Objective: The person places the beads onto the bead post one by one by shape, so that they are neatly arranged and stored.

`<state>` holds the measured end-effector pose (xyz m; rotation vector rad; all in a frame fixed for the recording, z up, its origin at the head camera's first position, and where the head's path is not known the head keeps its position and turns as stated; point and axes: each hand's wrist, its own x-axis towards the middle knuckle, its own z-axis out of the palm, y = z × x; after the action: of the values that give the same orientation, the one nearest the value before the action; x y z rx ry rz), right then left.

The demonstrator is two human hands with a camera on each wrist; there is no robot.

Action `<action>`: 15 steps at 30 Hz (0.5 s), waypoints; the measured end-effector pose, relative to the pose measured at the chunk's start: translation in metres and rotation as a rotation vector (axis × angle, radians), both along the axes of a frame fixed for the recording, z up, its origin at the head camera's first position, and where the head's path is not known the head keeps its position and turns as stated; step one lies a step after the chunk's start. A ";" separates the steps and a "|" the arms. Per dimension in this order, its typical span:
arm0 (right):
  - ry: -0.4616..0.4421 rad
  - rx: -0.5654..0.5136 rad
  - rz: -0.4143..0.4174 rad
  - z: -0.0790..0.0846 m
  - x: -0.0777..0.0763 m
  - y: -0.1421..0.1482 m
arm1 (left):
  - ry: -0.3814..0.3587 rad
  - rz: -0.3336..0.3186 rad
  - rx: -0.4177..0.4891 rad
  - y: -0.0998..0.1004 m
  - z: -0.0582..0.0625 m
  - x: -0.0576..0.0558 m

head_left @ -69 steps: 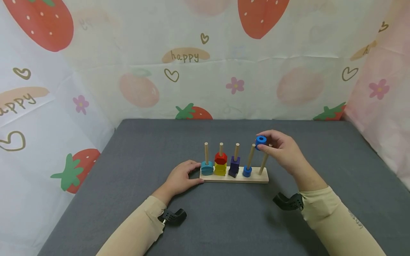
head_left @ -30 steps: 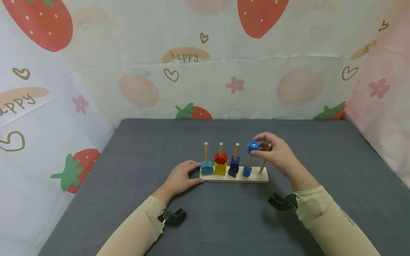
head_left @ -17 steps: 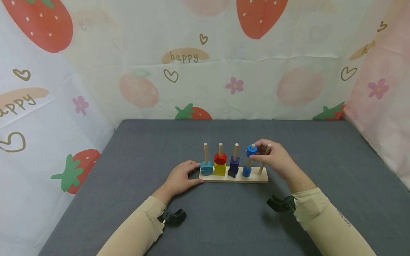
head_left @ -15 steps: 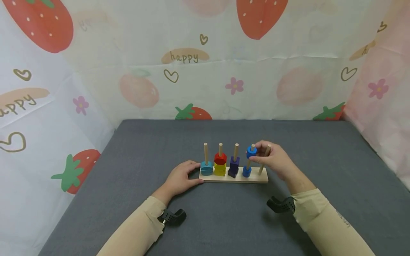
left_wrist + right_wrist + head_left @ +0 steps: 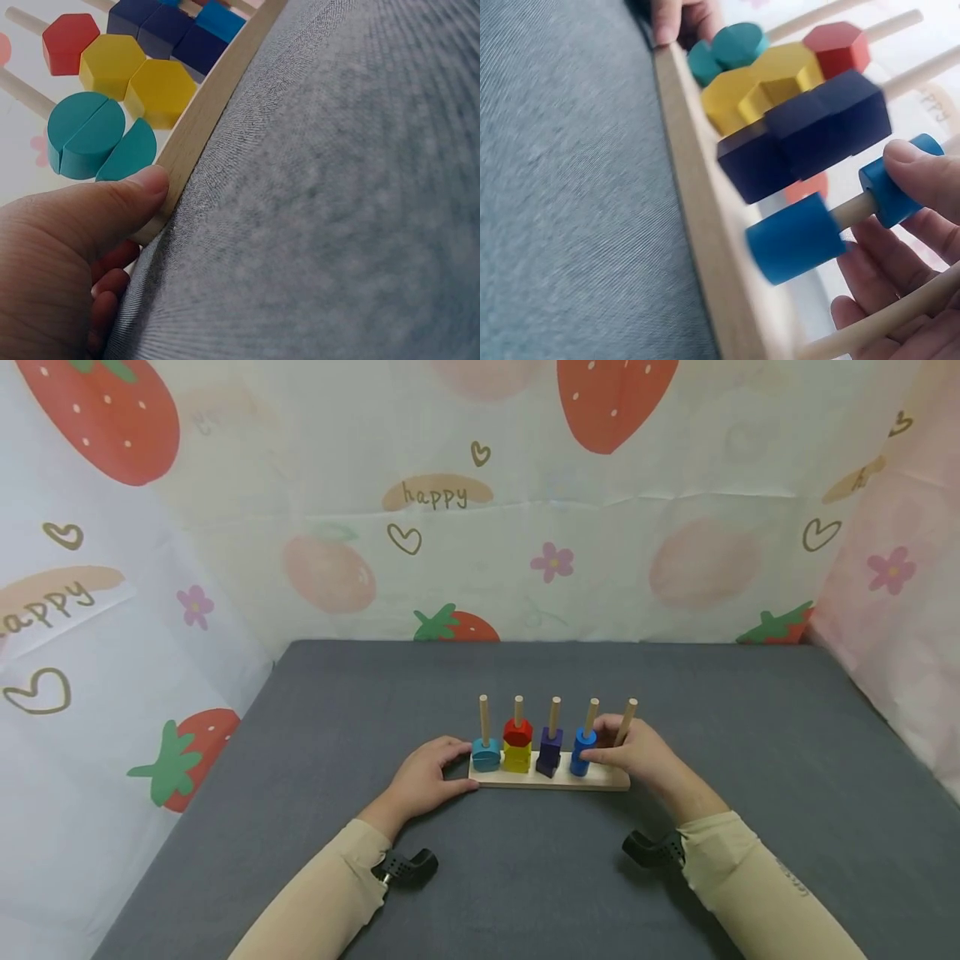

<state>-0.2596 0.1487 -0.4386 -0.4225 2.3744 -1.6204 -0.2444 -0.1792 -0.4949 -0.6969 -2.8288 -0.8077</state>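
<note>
My right hand point(image 5: 645, 762) pinches a blue wooden cylinder point(image 5: 877, 187) between thumb and fingers. The cylinder is threaded on the fourth peg from the left of a wooden peg board point(image 5: 517, 782). Lower on that peg sits another blue piece point(image 5: 795, 238), and a short length of bare peg shows between the two in the right wrist view. My left hand point(image 5: 426, 777) grips the board's left end, its thumb point(image 5: 142, 187) at the front edge. The rightmost peg point(image 5: 628, 714) carries no block and stands by my right palm.
Teal rounded pieces point(image 5: 486, 756) sit on the first peg. On the second, a red hexagon point(image 5: 517, 732) tops yellow hexagons point(image 5: 517, 760). Dark blue blocks point(image 5: 550, 746) fill the third peg's lower part. The board lies on a grey cloth-covered table point(image 5: 360, 693) before a printed curtain point(image 5: 480, 568).
My right hand has brought the blue cylinder leftward over the fourth peg, threaded it on and slid it down near the lower blue piece. The left hand has kept its place.
</note>
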 end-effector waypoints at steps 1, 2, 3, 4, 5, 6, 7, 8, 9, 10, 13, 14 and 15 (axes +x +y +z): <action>0.006 0.017 0.000 -0.003 -0.001 0.000 | -0.001 -0.001 0.000 0.000 0.000 0.000; 0.007 0.029 -0.004 -0.005 -0.001 0.000 | 0.000 -0.002 0.002 0.000 0.000 0.000; 0.009 0.037 -0.005 -0.007 -0.002 0.000 | 0.001 -0.002 0.006 0.000 0.000 0.000; 0.011 0.044 -0.005 -0.009 -0.002 0.000 | 0.003 -0.002 0.007 0.000 0.000 -0.001; 0.013 0.051 -0.006 -0.011 -0.003 -0.001 | 0.003 0.000 0.005 -0.001 0.000 -0.001; 0.015 0.056 -0.005 -0.013 -0.003 -0.001 | 0.007 0.001 0.004 -0.001 0.000 -0.001; 0.014 0.062 -0.010 -0.014 -0.004 -0.002 | 0.012 0.001 0.002 -0.001 0.000 -0.001; 0.015 0.066 -0.013 -0.016 -0.004 -0.002 | 0.015 0.002 0.000 -0.002 0.000 -0.002; 0.020 0.073 -0.014 -0.016 -0.005 -0.002 | 0.017 0.004 -0.003 -0.002 0.000 -0.002; 0.023 0.080 -0.014 -0.017 -0.005 -0.003 | 0.018 0.005 -0.006 -0.002 0.000 -0.002; 0.030 0.102 0.006 -0.016 -0.007 -0.003 | 0.016 0.005 -0.001 -0.003 0.000 -0.002; 0.031 0.110 0.023 -0.016 -0.007 -0.002 | 0.013 0.006 0.002 -0.004 0.000 -0.002; 0.030 0.114 0.045 -0.014 -0.008 -0.002 | 0.009 0.007 0.006 -0.004 0.000 -0.003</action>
<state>-0.2679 0.1470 -0.4529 -0.4774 2.4466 -1.4604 -0.2470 -0.1830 -0.4948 -0.6881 -2.8183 -0.8089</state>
